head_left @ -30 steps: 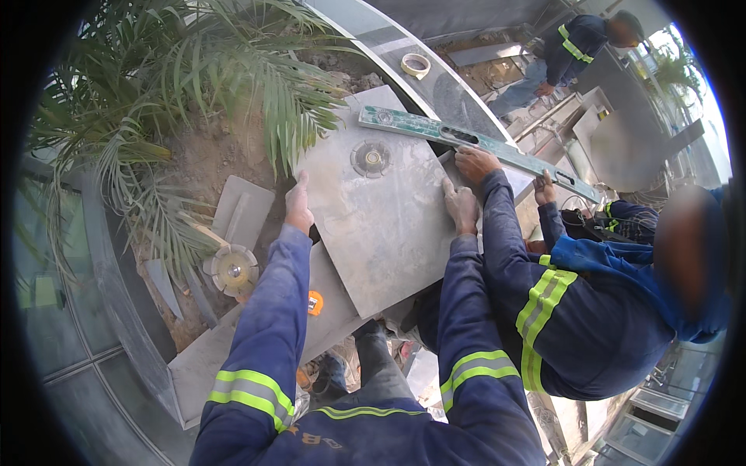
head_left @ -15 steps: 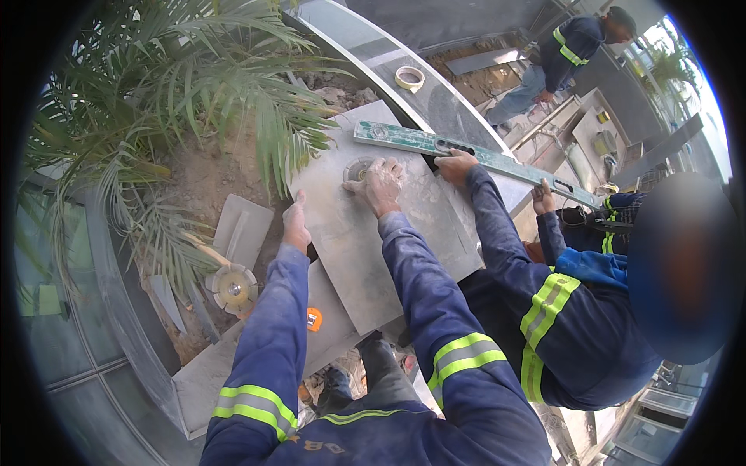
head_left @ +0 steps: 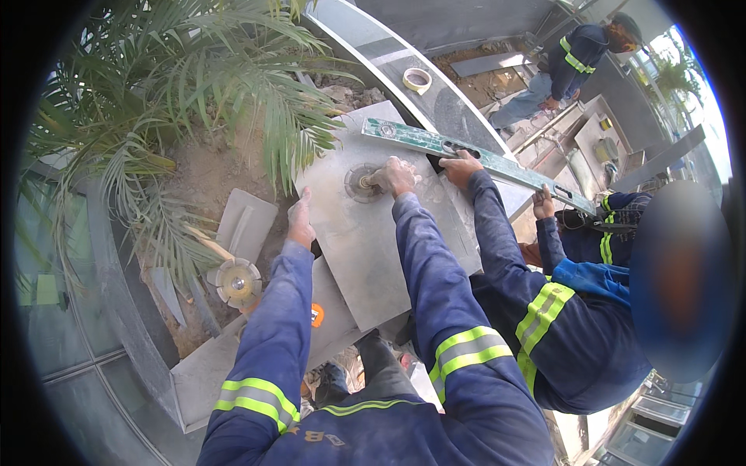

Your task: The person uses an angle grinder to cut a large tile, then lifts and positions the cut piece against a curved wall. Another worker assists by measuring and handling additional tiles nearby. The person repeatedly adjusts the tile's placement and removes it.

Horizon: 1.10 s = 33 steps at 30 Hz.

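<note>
A large grey tile (head_left: 388,264) lies tilted in front of me, dusty on top. A segmented cutting disc (head_left: 359,185) rests flat on its upper part. Just right of the disc's centre is my right hand (head_left: 398,177), its fingers curled closed and the thumb side near the hub; what they hold, if anything, is hidden. My left hand (head_left: 301,223) is at the tile's left edge, fingers stretched out, holding nothing. Beyond the tile's upper right, a co-worker's hands (head_left: 460,168) hold a long green spirit level (head_left: 420,140), its far end over the tile.
Left of my forearm lie a second cutting disc (head_left: 235,283) and a flat grey trowel (head_left: 245,225). Palm fronds (head_left: 225,85) hang over the soil. A tape roll (head_left: 417,80) sits on the curved ledge. An orange round thing (head_left: 317,314) lies by my left arm. Another person (head_left: 579,58) bends farther off.
My right hand has shifted right and curled, uncovering most of the disc beneath it. The left hand stays by the tile's edge. The view has shifted slightly.
</note>
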{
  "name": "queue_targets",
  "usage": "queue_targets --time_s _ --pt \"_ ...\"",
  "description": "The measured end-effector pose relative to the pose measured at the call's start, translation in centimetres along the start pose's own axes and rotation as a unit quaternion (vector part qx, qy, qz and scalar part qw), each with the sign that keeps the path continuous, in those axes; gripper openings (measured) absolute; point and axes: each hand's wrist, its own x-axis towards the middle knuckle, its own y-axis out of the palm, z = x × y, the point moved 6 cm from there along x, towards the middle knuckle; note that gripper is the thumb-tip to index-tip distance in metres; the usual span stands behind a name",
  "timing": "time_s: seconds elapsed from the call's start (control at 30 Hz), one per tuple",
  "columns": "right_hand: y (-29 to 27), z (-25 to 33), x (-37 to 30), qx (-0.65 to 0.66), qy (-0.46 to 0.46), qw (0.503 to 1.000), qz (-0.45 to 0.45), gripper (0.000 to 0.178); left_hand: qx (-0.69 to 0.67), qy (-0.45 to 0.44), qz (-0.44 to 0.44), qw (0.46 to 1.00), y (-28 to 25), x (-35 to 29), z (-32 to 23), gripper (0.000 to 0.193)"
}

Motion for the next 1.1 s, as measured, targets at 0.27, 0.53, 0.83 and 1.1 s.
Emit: queue_targets --time_s 0.27,0.53,0.83,1.1 --pt "-3.3 -3.3 -0.4 0.215 -0.099 0.967 -0.091 0.057 -0.007 -0.014 0.029 0.999 2.3 -1.4 -0.1 0.052" --pt "-12.9 -12.3 13.4 0.457 0.055 0.816 -0.348 0.031 0.018 0.034 0.010 0.999 0.6 -3.5 -1.8 0.053" --pt "-6.4 -17.9 24.7 0.395 0.028 0.847 -0.355 0.026 -0.008 0.014 -0.033 0.999 0.0 -5.5 -2.8 0.046" --pt "-14.7 -7.2 4.0 0.481 -0.025 0.842 -0.242 0.024 -0.048 -0.023 0.064 0.997 1.2 -3.2 -2.9 0.055"
